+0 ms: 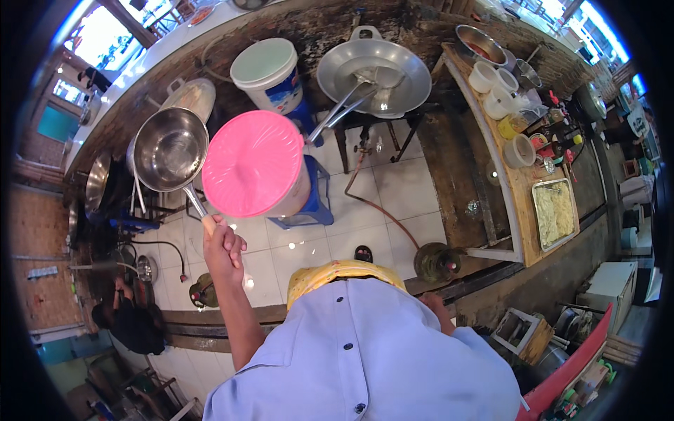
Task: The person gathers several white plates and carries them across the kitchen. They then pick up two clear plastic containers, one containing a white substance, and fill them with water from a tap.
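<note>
My left hand (226, 242) is closed round the wooden grip of a steel saucepan (170, 149). The pan's bowl faces up and looks bare inside. Just right of it stands a bucket with a pink lid (253, 163), resting on a blue plastic stool (314, 200). Low at my right side, my right hand (437, 307) shows only in part beside my shirt, its fingers mostly hidden. I cannot make out whether it holds anything.
A large wok (373, 74) with long-handled ladles sits on a burner stand ahead. Behind the pink lid is a white bucket (267, 74). At right, a wooden table (495, 133) carries tubs and a tray (554, 214). Gas cylinders (439, 263) and hoses lie around; another person (133, 319) is at left.
</note>
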Motion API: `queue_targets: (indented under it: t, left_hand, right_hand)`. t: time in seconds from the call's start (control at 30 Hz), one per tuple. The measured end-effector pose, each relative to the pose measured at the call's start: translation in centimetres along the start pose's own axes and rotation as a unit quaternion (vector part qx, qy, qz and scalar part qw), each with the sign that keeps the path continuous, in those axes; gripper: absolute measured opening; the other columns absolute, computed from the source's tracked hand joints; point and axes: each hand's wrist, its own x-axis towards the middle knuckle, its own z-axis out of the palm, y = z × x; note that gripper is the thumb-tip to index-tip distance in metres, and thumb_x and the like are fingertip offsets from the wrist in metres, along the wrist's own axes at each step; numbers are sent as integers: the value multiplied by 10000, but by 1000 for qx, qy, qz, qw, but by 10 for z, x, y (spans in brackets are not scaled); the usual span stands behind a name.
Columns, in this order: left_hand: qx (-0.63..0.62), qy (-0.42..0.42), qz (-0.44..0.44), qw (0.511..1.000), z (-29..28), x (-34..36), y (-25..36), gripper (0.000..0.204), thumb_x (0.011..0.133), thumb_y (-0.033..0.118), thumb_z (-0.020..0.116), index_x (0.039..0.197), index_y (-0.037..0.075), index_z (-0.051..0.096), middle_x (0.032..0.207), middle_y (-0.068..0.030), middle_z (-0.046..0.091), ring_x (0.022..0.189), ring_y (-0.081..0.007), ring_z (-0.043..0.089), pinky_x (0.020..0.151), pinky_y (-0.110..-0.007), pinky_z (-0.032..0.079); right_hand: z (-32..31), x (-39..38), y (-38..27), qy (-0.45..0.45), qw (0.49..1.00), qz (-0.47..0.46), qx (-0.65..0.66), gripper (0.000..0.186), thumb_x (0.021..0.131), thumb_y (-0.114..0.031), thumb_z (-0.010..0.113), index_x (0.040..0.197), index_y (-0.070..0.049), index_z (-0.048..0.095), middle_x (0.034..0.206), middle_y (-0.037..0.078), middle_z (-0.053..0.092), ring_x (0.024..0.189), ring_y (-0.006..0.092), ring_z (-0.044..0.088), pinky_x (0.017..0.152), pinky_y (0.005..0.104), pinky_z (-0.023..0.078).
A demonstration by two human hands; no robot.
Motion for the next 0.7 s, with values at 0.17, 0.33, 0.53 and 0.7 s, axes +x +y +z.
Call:
queue_targets:
  t: [0.17, 0.33, 0.53, 0.7]
  left_hand:
    - [41, -6, 2, 999, 47, 22, -7, 114, 952, 133, 571, 1044, 99, 515, 564, 51, 360, 376, -64, 321, 458, -254, 381]
    - [122, -14, 7, 992, 72, 71, 3, 123, 947, 143, 579, 1044, 99, 517, 577, 48, 377, 409, -59, 355, 444, -233, 366]
    - [236, -36, 46, 970, 94, 184, 25, 105, 944, 155, 580, 1022, 96, 543, 590, 40, 431, 426, -54, 390, 413, -222, 355]
    - [326, -27, 29, 945, 107, 336, 28, 122, 939, 194, 592, 1007, 100, 555, 640, 43, 472, 481, -44, 424, 416, -220, 349]
  right_hand:
    - [3, -10, -43, -104, 982, 14, 156, 192, 947, -216, 571, 1083, -81, 553, 805, 86, 598, 626, 228, 617, 506, 370, 521]
    - [4, -28, -115, -38, 979, -147, 139, 163, 959, -230, 576, 1082, -123, 574, 826, 48, 595, 657, 198, 610, 497, 346, 482]
    - [-26, -44, -255, -260, 909, -269, 183, 153, 979, -231, 600, 1085, -121, 593, 850, 18, 614, 645, 121, 595, 495, 263, 460]
    - [55, -89, -461, 35, 870, -488, -58, 94, 981, -172, 604, 1034, -95, 611, 769, -2, 595, 588, 82, 552, 502, 224, 439]
